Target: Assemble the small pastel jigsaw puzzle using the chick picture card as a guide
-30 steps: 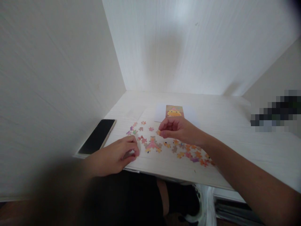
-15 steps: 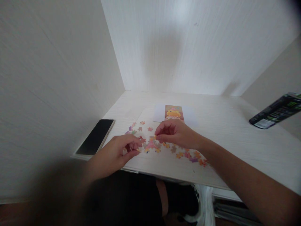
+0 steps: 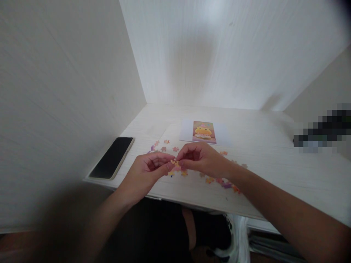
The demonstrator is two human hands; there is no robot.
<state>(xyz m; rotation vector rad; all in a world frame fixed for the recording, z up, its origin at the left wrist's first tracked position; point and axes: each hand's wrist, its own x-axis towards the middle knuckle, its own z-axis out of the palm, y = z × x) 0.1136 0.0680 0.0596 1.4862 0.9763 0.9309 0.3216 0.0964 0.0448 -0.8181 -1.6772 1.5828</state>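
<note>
My left hand (image 3: pixel 153 168) and my right hand (image 3: pixel 201 157) meet over the front middle of the table. Between their fingertips is a small yellow jigsaw puzzle piece (image 3: pixel 174 162); the fingers of both hands pinch it. Whether it is one piece or two joined, I cannot tell. Just below lie pink and yellow pieces (image 3: pixel 184 173), partly hidden by the hands. Several loose puzzle pieces (image 3: pixel 163 149) are scattered behind my left hand, and more orange and purple pieces (image 3: pixel 226 185) lie under my right forearm. A picture card (image 3: pixel 203 132) with a yellow figure lies behind my right hand.
A dark-screened phone (image 3: pixel 112 157) lies at the table's left edge. White paper (image 3: pixel 186 130) is under the picture card. White panels rise at the left, back and right. A dark pixelated object (image 3: pixel 326 128) stands at the far right.
My hands have come together: the left moved right and up, the right slightly down and left with its yellow piece. More of the picture card shows now.
</note>
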